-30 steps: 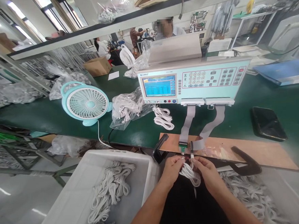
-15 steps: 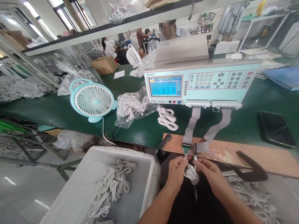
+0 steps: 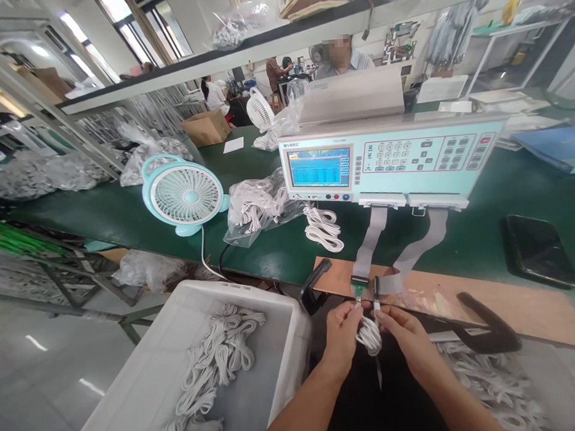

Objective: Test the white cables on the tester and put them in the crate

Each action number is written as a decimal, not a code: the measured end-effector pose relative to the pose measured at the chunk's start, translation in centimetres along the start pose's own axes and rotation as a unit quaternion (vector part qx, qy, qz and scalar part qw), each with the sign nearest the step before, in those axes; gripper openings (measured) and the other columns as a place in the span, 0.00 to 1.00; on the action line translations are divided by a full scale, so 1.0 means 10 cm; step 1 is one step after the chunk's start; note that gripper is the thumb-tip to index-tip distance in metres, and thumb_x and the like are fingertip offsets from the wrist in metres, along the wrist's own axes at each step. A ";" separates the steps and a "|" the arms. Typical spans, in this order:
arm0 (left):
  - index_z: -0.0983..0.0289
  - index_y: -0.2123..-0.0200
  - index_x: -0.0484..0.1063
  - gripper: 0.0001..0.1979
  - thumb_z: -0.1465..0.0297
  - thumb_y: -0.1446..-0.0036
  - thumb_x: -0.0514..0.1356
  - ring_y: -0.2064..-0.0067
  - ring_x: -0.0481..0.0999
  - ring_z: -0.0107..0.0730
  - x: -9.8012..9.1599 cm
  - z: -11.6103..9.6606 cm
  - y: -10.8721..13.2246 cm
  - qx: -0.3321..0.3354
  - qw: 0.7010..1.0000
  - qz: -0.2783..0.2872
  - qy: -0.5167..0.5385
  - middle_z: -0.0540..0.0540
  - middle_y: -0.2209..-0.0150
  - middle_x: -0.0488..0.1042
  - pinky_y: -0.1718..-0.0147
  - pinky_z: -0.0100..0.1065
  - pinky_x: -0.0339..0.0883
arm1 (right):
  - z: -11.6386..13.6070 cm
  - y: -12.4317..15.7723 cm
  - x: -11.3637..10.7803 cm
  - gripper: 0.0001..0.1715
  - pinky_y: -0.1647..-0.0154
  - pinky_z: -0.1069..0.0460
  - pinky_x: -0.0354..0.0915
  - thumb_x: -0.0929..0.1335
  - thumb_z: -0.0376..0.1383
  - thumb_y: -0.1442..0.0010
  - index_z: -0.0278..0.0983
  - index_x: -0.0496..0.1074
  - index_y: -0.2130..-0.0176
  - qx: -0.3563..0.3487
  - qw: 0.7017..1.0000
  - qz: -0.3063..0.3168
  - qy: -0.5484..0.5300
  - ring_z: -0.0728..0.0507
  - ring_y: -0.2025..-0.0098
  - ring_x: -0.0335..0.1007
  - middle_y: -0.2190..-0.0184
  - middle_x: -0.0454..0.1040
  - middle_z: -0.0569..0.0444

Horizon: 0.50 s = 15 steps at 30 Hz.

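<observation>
My left hand [image 3: 342, 331] and my right hand [image 3: 408, 332] are both pinched on a coiled white cable [image 3: 369, 334] just below the bench edge. Each hand holds one end of the cable up at a small connector fixture [image 3: 364, 289] on a brown board [image 3: 470, 298]. Two grey ribbon cables [image 3: 370, 239] run from that fixture up to a pale blue tester [image 3: 392, 159] with a lit screen and keypad.
A white bin [image 3: 147, 396] of coiled cables stands at lower left, and a heap of white cables [image 3: 491, 385] lies at lower right. On the green bench sit a small teal fan [image 3: 183, 193], bagged cables [image 3: 255, 208], a loose coil [image 3: 324, 229] and a black phone [image 3: 539, 250]. Other people sit behind the tester.
The view has shifted slightly, so everything sits a little further right. My hands have stayed at the fixture with the cable, drawn slightly closer together.
</observation>
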<state>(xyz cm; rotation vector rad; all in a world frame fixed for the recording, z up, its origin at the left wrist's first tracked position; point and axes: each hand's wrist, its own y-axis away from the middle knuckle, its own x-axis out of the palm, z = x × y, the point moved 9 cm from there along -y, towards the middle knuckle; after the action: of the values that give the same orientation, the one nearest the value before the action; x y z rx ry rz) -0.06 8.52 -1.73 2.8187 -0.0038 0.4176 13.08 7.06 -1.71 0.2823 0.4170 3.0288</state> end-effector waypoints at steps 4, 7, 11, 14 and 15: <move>0.69 0.71 0.77 0.14 0.62 0.51 0.62 0.77 0.62 0.25 -0.01 0.02 0.00 -0.002 1.000 -0.012 0.008 0.48 0.81 0.63 0.75 0.28 0.57 | -0.01 0.00 0.00 0.22 0.68 0.53 0.60 0.73 0.52 0.51 0.35 0.74 0.73 -0.004 1.000 0.011 -0.008 0.47 0.72 0.61 0.77 0.69 0.56; 0.69 0.71 0.77 0.18 0.58 0.52 0.64 0.77 0.64 0.26 -0.01 0.08 0.01 -0.014 0.999 -0.022 0.039 0.49 0.80 0.64 0.76 0.28 0.58 | -0.04 0.00 -0.01 0.21 0.68 0.53 0.60 0.73 0.51 0.50 0.35 0.74 0.73 -0.004 1.000 0.006 -0.009 0.47 0.72 0.61 0.78 0.68 0.56; 0.70 0.69 0.77 0.20 0.56 0.52 0.64 0.76 0.64 0.26 0.03 0.11 -0.01 -0.007 0.999 -0.025 0.039 0.51 0.79 0.68 0.75 0.29 0.58 | -0.07 -0.01 0.01 0.21 0.64 0.51 0.63 0.74 0.50 0.52 0.35 0.76 0.70 0.015 1.000 0.013 -0.018 0.43 0.68 0.67 0.74 0.73 0.54; 0.70 0.75 0.75 0.19 0.57 0.51 0.62 0.77 0.62 0.25 0.03 0.08 0.00 0.000 0.999 -0.036 -0.021 0.50 0.81 0.66 0.75 0.29 0.56 | -0.11 0.00 -0.05 0.23 0.63 0.50 0.66 0.76 0.51 0.58 0.36 0.77 0.70 0.035 0.999 -0.025 -0.018 0.40 0.67 0.70 0.72 0.76 0.52; 0.69 0.78 0.74 0.17 0.58 0.51 0.62 0.78 0.62 0.25 0.01 0.05 0.01 0.002 0.998 -0.040 -0.045 0.50 0.82 0.66 0.76 0.30 0.56 | -0.14 0.00 -0.10 0.22 0.64 0.50 0.67 0.76 0.50 0.61 0.37 0.77 0.70 0.041 0.998 -0.048 -0.011 0.39 0.67 0.71 0.72 0.76 0.51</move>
<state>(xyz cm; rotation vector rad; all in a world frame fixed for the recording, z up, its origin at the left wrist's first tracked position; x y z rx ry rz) 0.16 8.30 -2.10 2.8280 0.0896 0.2738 13.81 6.61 -3.19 0.2917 0.5375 2.9162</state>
